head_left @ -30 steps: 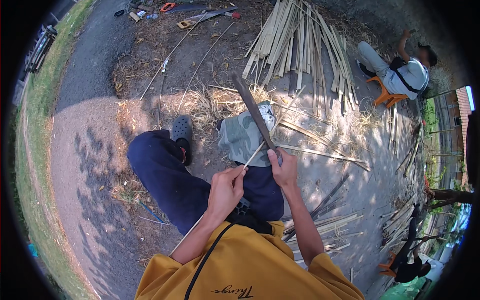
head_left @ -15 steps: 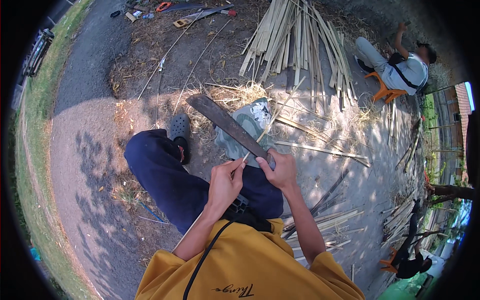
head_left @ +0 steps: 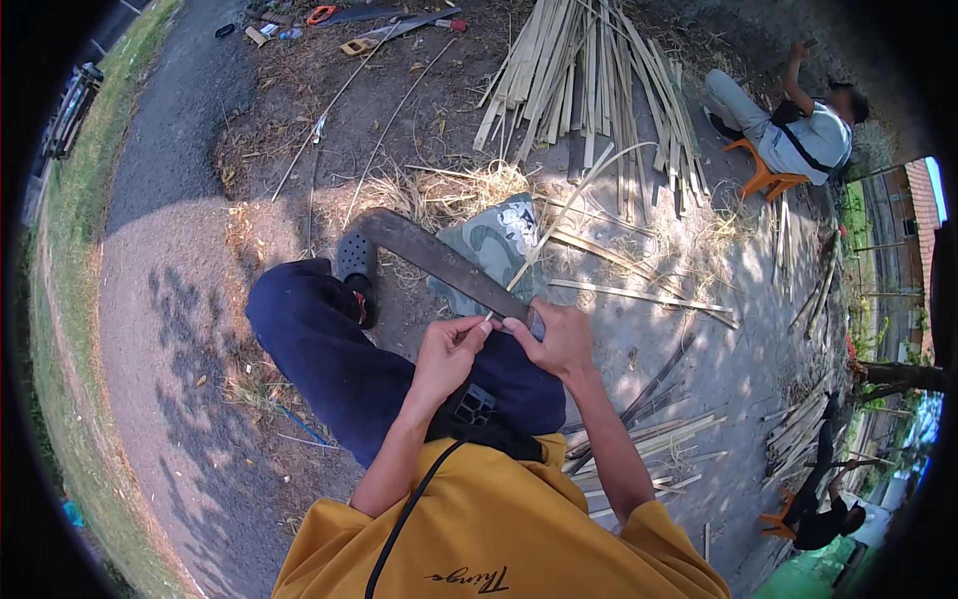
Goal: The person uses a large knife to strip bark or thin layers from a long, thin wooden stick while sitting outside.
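My right hand [head_left: 559, 339] grips the handle of a long dark machete [head_left: 439, 262] whose blade points up and to the left over my knees. My left hand [head_left: 449, 354] pinches the near end of a thin pale bamboo strip [head_left: 569, 205] that curves away to the upper right. The two hands meet at the blade's base, the strip lying against the edge. A camouflage-patterned cloth [head_left: 494, 250] lies over my right knee under the blade. I sit with dark blue trousers [head_left: 329, 349] and a dark clog [head_left: 356, 262] on my left foot.
A pile of split bamboo slats [head_left: 589, 80] lies ahead, with more strips [head_left: 649, 439] at my right. Another person [head_left: 798, 120] sits on an orange stool at the upper right; a second person [head_left: 823, 509] is at the lower right. Hand tools [head_left: 379, 20] lie on the ground at the top.
The machete blade has swung from nearly upright to pointing up-left and lower over my knees. Both hands stayed together at its base, holding the strip.
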Action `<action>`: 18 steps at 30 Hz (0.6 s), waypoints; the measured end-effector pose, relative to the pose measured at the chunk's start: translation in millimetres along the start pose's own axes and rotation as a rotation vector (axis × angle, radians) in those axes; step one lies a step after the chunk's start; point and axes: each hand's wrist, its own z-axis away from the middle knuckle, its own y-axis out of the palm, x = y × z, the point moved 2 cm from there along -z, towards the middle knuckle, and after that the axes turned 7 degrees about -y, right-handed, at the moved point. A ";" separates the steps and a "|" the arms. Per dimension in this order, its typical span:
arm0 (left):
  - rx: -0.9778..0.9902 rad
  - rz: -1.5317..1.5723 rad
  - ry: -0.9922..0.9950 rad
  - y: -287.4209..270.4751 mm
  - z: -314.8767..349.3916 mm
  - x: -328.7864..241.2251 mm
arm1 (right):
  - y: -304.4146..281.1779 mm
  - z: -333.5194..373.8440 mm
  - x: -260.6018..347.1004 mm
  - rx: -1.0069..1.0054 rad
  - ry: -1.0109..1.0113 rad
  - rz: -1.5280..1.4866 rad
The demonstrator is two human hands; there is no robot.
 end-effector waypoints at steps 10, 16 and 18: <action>0.076 0.100 -0.110 -1.5 -3.4 2.6 | 6.5 3.2 4.3 -0.025 0.049 0.040; 0.052 0.101 -0.134 0.4 5.4 1.3 | 7.4 0.8 1.1 -0.001 0.077 0.033; 0.060 0.112 -0.152 1.5 0.7 -0.2 | 7.1 2.8 2.1 -0.015 0.070 0.041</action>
